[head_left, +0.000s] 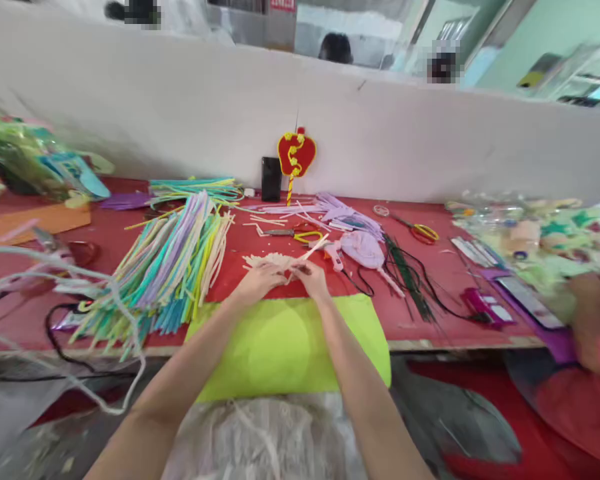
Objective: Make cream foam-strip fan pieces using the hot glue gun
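My right hand point(310, 275) pinches a cream pipe cleaner point(318, 245) that slants up and to the right from its fingers. Beside it, my left hand point(261, 281) has its fingers curled together close to the right fingertips; what lies under them is partly hidden. A small heap of cream pipe-cleaner pieces point(267, 261) sits just beyond both hands on the red tabletop. Close to my right hand are a pink glue gun point(333, 255) and yellow-handled scissors point(300, 233). A lime-green sheet point(280, 340) hangs over the table edge beneath my forearms.
A large bundle of coloured pipe cleaners point(167, 257) lies on the left. At the right are lilac coils point(363, 249), dark green stems point(407, 283), black cables and other scissors point(424, 233). A red-and-yellow ornament point(296, 155) stands against the white partition point(205, 113). Another person's arm point(591, 320) is far right.
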Available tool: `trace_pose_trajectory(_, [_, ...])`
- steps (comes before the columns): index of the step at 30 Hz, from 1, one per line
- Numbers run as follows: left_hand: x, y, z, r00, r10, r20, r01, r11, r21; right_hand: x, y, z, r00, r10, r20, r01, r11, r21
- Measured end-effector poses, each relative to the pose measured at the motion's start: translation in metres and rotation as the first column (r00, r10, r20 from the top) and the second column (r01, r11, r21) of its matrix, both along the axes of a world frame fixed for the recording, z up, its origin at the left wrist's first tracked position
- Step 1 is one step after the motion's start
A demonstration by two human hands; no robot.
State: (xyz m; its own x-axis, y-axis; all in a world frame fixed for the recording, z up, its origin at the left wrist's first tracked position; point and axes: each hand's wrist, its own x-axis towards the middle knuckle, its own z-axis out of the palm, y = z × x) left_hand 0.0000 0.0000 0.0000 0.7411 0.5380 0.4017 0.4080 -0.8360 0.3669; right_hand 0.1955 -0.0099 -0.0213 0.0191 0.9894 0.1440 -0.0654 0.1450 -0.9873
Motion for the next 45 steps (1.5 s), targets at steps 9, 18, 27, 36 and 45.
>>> trace_pose_trajectory(9, [-0.019,0.003,0.009,0.455,0.686,0.568,-0.605,0.706,-0.367,0.004,0.001,0.002,0.982,-0.078,-0.175,0.075,0.997,-0.021])
trace_pose_trajectory(18, [-0.001,0.012,-0.015,0.596,0.681,0.426,0.063,0.488,-0.870,0.002,-0.005,0.006,0.996,0.006,-0.093,-0.006,1.000,-0.002])
trace_pose_trajectory(27, [-0.001,0.007,-0.007,0.538,0.681,0.497,0.121,0.520,-0.845,-0.005,-0.010,0.006,0.997,0.052,0.062,-0.056,0.997,0.055])
trace_pose_trajectory(36, [0.003,0.000,0.002,0.606,0.600,0.522,0.122,0.578,-0.807,-0.010,-0.010,0.003,0.948,-0.059,0.314,-0.014,0.974,0.225])
trace_pose_trajectory(45, [-0.001,0.001,-0.001,0.663,0.556,0.501,0.098,0.599,-0.795,-0.014,-0.018,0.017,0.923,-0.049,0.382,-0.064,0.959,0.278])
